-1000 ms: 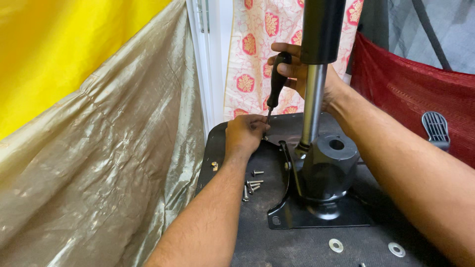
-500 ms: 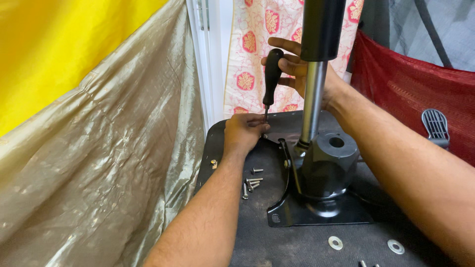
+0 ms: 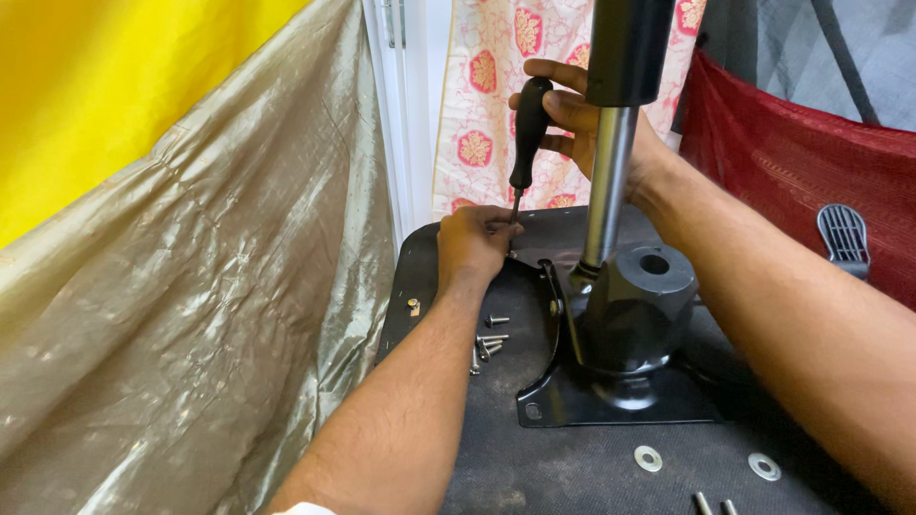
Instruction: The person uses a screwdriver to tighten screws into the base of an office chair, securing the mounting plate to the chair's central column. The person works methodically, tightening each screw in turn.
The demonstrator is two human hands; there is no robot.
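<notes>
The right hand [image 3: 582, 119] is gripping the black screwdriver [image 3: 528, 133] upright by its handle. The left hand [image 3: 474, 243] is pinching its tip, apparently around a screw, at the mounting plate's [image 3: 611, 405] edge on the seat base [image 3: 572, 467].

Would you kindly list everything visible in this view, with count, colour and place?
screwdriver: one, black handle, upright at the back edge of the base
mechanism plate: one, black, centre of the base
column: one, silver with a black sleeve, rising from the plate
loose screws: several, silver, left of the plate
washers: two, silver, in front of the plate
seat base: one, black, underneath
sheet: one, gold, left
left hand: at the screwdriver's tip
right hand: gripping the screwdriver's handle
</notes>
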